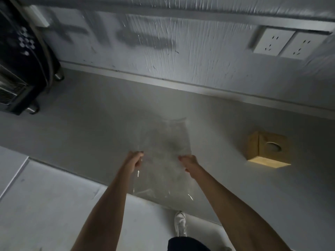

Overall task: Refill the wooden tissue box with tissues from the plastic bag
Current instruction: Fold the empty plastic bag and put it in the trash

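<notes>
A clear plastic bag (163,151) hangs over the grey counter (90,115), held up between both hands. My left hand (135,160) grips its left edge and my right hand (189,163) grips its right edge. Pale tissues show faintly through the blurred plastic. The wooden tissue box (268,151) sits on the counter to the right, apart from the bag, with a round hole in its top face.
A dark appliance (21,60) on metal feet stands at the back left of the counter. Two white wall sockets (286,44) are on the wall at the upper right. The counter's front edge runs diagonally below my arms, with my white shoe (180,223) on the floor.
</notes>
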Available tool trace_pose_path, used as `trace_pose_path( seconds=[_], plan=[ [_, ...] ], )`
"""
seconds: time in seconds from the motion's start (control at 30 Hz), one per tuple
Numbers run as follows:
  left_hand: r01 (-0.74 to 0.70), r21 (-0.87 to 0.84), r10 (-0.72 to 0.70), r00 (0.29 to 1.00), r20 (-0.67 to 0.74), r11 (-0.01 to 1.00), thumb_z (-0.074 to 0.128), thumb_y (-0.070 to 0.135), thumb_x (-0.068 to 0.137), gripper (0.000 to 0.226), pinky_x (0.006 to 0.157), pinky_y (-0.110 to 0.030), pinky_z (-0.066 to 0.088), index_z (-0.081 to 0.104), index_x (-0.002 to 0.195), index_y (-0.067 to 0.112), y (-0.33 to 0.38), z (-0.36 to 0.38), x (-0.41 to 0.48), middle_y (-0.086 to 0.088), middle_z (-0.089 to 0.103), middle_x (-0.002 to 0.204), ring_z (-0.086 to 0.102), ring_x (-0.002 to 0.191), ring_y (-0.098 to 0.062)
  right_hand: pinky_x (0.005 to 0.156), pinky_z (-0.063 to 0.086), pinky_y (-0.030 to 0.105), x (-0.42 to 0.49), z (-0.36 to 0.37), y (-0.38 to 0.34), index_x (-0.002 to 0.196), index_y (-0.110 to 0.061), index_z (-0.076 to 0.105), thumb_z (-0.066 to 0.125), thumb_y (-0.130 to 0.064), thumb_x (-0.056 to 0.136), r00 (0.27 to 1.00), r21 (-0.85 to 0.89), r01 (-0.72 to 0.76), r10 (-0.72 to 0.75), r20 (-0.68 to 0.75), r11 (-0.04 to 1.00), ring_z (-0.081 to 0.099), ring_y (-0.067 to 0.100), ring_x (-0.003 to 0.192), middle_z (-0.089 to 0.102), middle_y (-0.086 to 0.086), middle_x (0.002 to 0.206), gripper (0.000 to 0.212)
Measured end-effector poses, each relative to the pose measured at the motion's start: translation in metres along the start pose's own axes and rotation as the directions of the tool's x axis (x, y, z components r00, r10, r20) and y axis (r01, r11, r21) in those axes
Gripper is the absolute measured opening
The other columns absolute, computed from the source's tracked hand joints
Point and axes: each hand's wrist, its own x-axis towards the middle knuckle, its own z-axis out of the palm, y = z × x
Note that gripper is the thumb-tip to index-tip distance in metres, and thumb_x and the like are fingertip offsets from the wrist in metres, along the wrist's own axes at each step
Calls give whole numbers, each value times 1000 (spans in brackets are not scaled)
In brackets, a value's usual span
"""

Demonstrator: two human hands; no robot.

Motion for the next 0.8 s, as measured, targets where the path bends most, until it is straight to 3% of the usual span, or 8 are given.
trace_pose_path(
  seconds=[0.07,0.17,0.27,0.4,0.5,0.6,0.7,0.8],
  plan=[
    [23,50,-26,998,60,999,66,12,84,33,46,-22,23,47,57,15,4,2,-20,6,36,37,30,30,-6,80,55,35,8,-12,17,112,-10,64,69,-43,68,999,-73,0,-4,-54,997,62,28,97,66,11,111,55],
    [-26,69,17,992,128,997,62,15,91,20,51,-24,39,50,75,18,18,25,-58,1,50,64,45,55,-9,52,53,27,-8,-38,30,124,-17,50,72,-39,78,999,25,-14,15,-34,1000,59,25,92,50,12,124,56],
    [-135,57,122,975,186,989,55,15,94,13,54,-24,45,48,86,22,37,50,-99,-3,51,88,51,70,-14,46,42,21,-32,-62,39,127,-20,39,72,-34,85,983,168,-111,83,165,979,57,17,72,54,9,111,55],
    [-229,46,206,933,297,972,48,13,95,9,56,-22,41,49,89,21,71,64,-148,-5,59,95,58,67,-18,45,43,21,-50,-93,53,118,-9,54,77,-38,77,958,265,-161,86,272,951,53,13,54,59,8,90,55],
    [-266,22,245,912,329,964,47,13,95,10,56,-23,41,49,89,21,93,60,-184,-7,67,100,63,66,-19,73,51,32,-59,-106,63,140,-21,38,73,-59,73,955,257,-156,80,284,954,52,21,105,44,7,135,85],
    [-263,-20,254,909,329,965,50,14,95,9,54,-21,43,51,91,22,103,46,-219,-10,71,104,67,68,-20,97,43,37,-65,-105,69,143,-13,39,67,-66,75,878,350,-214,23,478,912,46,22,127,43,4,143,90],
    [-274,4,265,933,245,962,51,15,96,7,53,-20,44,53,92,21,99,27,-248,-10,72,101,69,66,-18,72,49,30,-88,-101,58,105,-14,64,83,-49,65,814,488,-86,-222,537,868,66,10,73,70,0,88,57],
    [-319,67,317,947,48,945,54,13,96,3,53,-23,50,57,94,13,88,15,-264,-13,70,89,66,52,-13,52,50,22,-108,-114,38,95,-8,69,76,-17,81,889,566,149,-361,282,811,60,8,44,70,5,62,18]
  ],
)
